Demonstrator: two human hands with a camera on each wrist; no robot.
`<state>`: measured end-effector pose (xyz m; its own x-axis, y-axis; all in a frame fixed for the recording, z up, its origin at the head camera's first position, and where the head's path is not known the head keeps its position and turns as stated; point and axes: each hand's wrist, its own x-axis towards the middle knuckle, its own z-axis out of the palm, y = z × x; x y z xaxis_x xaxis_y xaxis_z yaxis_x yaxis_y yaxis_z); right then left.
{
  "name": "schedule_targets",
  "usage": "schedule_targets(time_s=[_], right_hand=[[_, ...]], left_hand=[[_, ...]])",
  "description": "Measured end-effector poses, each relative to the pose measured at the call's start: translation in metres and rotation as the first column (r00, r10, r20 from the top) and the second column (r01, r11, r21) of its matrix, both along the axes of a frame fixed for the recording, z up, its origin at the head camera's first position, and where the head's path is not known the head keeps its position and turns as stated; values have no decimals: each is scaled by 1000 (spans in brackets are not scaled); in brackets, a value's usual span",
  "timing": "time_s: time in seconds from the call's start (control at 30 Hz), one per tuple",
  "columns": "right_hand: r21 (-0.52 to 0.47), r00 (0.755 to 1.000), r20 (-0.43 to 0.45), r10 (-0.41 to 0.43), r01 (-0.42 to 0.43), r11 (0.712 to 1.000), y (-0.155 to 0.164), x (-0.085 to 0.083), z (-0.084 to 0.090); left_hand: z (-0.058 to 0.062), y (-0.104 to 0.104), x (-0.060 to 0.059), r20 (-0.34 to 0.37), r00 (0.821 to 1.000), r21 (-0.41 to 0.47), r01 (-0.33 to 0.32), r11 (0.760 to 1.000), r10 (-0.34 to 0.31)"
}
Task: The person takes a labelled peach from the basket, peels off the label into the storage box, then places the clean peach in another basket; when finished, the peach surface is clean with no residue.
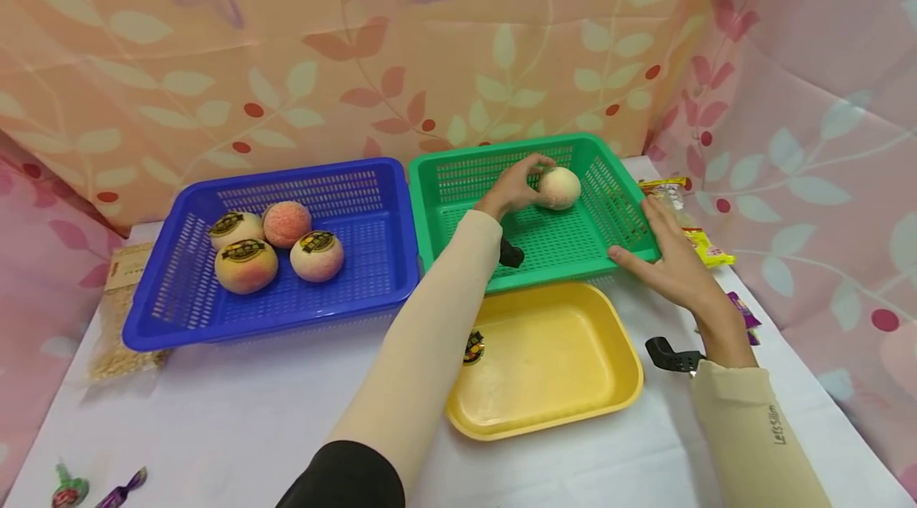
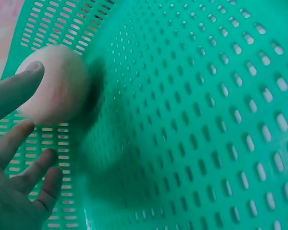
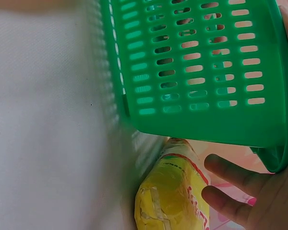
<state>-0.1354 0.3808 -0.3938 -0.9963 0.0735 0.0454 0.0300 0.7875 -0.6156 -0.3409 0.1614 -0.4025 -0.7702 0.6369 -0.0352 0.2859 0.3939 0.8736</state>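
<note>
In the head view a pale, round peach (image 1: 559, 188) sits in the green basket (image 1: 552, 241), near its back right. My left hand (image 1: 514, 185) reaches into the basket and holds the peach from its left side. In the left wrist view the thumb (image 2: 26, 81) lies over the peach (image 2: 62, 86), one fingertip touches its edge and the other fingers are apart from it. My right hand (image 1: 677, 257) rests on the basket's near right corner. In the right wrist view two fairly straight fingers (image 3: 235, 175) extend beside the basket's outer wall (image 3: 197, 124).
A blue basket (image 1: 368, 269) with several peaches stands left. In front of the green basket is a yellow tray (image 1: 544, 357) with a dark sticker. Snack packets (image 1: 705, 249) lie right, a bag of beige grains (image 1: 122, 317) left, wrapped candies (image 1: 122, 490) near left.
</note>
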Motion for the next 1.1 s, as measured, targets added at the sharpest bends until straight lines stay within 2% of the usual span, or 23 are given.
schedule_targets(time_s=[0.37,0.47,0.6,0.87,1.0,1.1], right_hand=[[1,1000,4,20,-20,1000,6,-11,-1],[2,1000,7,25,-25,1000,10,-15,-2],[15,1000,13,17,-17,1000,18,-17,-3],[30,999,-22,41,-40,999,40,-23,-4],[33,998,-32,57,-56,998,48,-22,-3],[30,997,-15,78,-77,997,50,-23,0]], left_hand=[[7,-20,-9,5,1000,-2,3,1000,-3],[13,-24,-10,-11,1000,18,21,1000,-21],[28,-28,-7,-69,996,66,57,996,-52],[62,-49,13,-246,963,173,153,973,-108],[73,-73,32,-259,963,208,134,969,-77],[79,-98,47,-239,970,235,90,968,-32]])
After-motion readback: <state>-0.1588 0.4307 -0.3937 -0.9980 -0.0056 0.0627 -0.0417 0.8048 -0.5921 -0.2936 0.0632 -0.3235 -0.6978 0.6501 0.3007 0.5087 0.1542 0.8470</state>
